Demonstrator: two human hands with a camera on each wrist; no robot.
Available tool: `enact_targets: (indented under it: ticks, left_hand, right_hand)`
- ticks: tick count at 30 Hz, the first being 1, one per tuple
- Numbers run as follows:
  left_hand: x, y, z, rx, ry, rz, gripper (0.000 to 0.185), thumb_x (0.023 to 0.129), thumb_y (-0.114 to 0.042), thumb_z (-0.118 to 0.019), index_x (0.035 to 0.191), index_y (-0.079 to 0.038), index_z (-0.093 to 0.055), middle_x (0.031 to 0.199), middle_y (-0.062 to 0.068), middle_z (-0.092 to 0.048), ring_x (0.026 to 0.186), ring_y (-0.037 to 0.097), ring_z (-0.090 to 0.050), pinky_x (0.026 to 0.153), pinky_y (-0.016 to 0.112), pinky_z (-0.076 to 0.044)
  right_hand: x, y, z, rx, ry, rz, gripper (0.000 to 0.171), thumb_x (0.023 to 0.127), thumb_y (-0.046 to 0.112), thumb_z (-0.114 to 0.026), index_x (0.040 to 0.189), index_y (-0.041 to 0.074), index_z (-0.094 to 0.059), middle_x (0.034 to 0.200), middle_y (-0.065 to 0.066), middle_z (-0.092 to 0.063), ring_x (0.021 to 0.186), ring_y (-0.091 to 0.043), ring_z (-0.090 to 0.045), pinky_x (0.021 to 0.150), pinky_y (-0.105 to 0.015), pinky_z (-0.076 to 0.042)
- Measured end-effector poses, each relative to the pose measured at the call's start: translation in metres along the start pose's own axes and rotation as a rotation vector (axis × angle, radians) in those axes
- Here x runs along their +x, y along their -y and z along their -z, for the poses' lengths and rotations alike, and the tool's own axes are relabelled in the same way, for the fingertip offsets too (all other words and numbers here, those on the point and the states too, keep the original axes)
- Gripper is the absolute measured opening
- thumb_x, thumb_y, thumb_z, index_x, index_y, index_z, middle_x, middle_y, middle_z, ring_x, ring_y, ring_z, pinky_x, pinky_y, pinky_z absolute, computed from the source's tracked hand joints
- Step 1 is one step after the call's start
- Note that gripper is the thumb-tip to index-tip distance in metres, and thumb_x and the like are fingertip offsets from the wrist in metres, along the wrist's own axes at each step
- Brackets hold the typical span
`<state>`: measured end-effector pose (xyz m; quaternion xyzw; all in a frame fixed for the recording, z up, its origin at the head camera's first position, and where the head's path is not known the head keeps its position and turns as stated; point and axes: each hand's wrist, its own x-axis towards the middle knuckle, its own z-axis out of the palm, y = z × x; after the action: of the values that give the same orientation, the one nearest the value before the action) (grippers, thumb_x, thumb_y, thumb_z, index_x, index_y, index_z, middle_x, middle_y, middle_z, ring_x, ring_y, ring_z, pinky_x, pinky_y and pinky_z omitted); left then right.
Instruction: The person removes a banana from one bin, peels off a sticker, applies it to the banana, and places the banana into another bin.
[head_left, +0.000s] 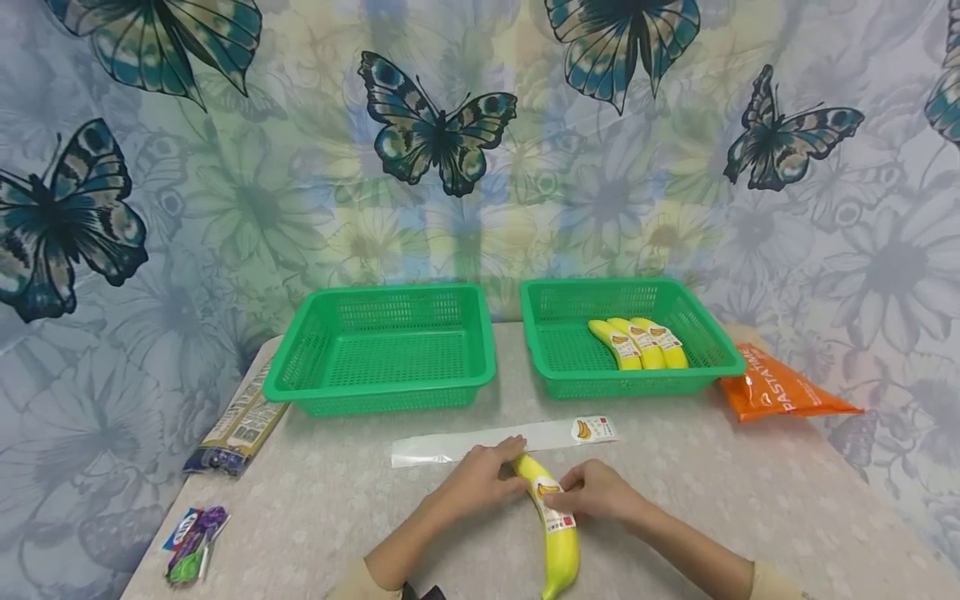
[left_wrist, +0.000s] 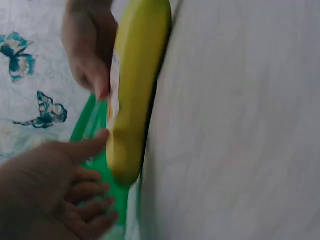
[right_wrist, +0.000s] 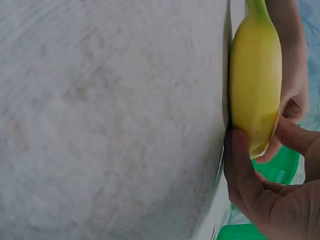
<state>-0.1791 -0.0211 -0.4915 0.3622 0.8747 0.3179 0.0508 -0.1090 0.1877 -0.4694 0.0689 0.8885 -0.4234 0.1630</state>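
Observation:
A yellow banana [head_left: 561,554] lies on the table with its stem end toward me. On its upper side is a white label [head_left: 551,500] with a banana picture. My left hand [head_left: 483,473] holds the far tip, thumb on the near side and fingers reaching round the end. From the other side my right hand [head_left: 600,492] grips the banana, its thumb pressing on the label and its fingertips against the peel, as the right wrist view shows. Just beyond the hands lies a white backing strip [head_left: 442,447] with a banana label [head_left: 592,428] at its right end.
A green basket [head_left: 378,395] stands at the back left. Beside it, another green basket [head_left: 637,386] holds three labelled bananas [head_left: 637,343]. An orange pasta bag [head_left: 787,387] lies far right. A long package [head_left: 240,425] and wrapped lollipops [head_left: 197,542] lie along the left edge.

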Motion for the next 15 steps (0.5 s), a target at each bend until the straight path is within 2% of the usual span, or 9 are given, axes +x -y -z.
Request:
enact_targets:
  ticks: [3, 7, 12, 15]
  left_hand:
    - [0.012, -0.006, 0.018, -0.049, -0.015, 0.006, 0.069, 0.092, -0.037, -0.065, 0.147, -0.003, -0.041, 0.153, 0.013, -0.041, 0.142, 0.029, -0.040, 0.114, 0.045, -0.037]
    - [0.040, -0.019, 0.034, -0.141, -0.047, 0.036, 0.081, 0.092, -0.043, -0.064, 0.154, -0.005, -0.027, 0.161, 0.010, -0.024, 0.149, 0.029, -0.024, 0.119, 0.050, -0.028]
    - [0.085, -0.027, 0.041, -0.162, -0.039, 0.105, 0.098, 0.090, -0.050, -0.064, 0.157, -0.007, -0.007, 0.165, 0.010, -0.003, 0.153, 0.029, -0.008, 0.121, 0.053, -0.022]
    - [0.113, -0.025, 0.039, -0.161, -0.062, 0.152, 0.102, 0.090, -0.052, -0.062, 0.156, -0.003, -0.001, 0.165, 0.014, 0.002, 0.153, 0.030, -0.001, 0.123, 0.051, -0.018]
  right_hand:
    - [0.000, -0.001, -0.001, 0.002, -0.003, 0.004, 0.032, 0.078, 0.034, -0.081, 0.088, 0.004, -0.074, 0.070, 0.000, -0.066, 0.063, -0.012, -0.057, 0.055, -0.025, -0.045]
    - [-0.001, -0.004, -0.001, 0.032, 0.015, 0.011, 0.030, 0.078, 0.033, -0.080, 0.084, 0.005, -0.074, 0.066, 0.002, -0.064, 0.060, -0.011, -0.055, 0.054, -0.024, -0.043]
    - [-0.001, -0.003, -0.001, 0.047, 0.030, 0.016, 0.030, 0.078, 0.033, -0.080, 0.084, 0.004, -0.074, 0.068, 0.001, -0.065, 0.061, -0.011, -0.056, 0.054, -0.024, -0.044]
    - [-0.001, 0.000, -0.002, 0.034, 0.036, 0.008, 0.031, 0.078, 0.035, -0.079, 0.085, 0.005, -0.074, 0.069, 0.001, -0.065, 0.061, -0.010, -0.055, 0.054, -0.024, -0.043]
